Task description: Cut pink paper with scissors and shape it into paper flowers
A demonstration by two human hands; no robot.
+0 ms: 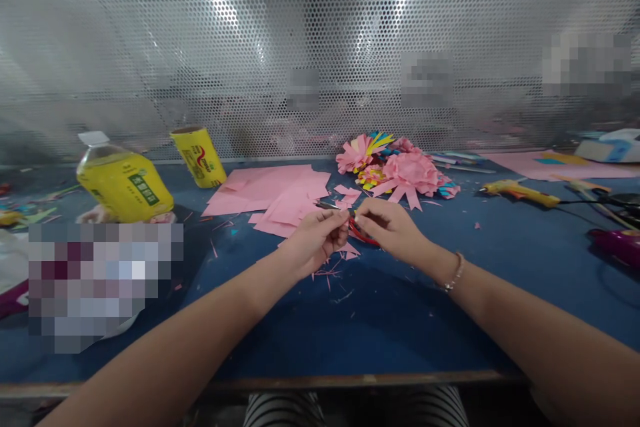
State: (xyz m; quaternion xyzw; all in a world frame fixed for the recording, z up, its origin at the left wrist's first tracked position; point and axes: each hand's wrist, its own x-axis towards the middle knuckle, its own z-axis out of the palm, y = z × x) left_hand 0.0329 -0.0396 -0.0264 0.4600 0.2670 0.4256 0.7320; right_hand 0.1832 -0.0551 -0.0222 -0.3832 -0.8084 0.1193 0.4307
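Observation:
My left hand (317,237) and my right hand (387,227) meet over the middle of the blue table (350,327). The fingers of my left hand are pinched together on a small pink paper piece (345,210). My right hand is closed round red-handled scissors (361,233), whose dark blades point left toward that piece. Just behind my hands lie pink paper sheets (277,197). Pink paper trimmings (330,270) lie scattered under my hands.
Finished paper flowers (400,170) are piled behind my right hand. A yellow bottle (123,183) and a yellow roll (199,157) stand at the left. A glue gun (520,192) with its cable lies at the right. A perforated metal screen (320,60) closes the back.

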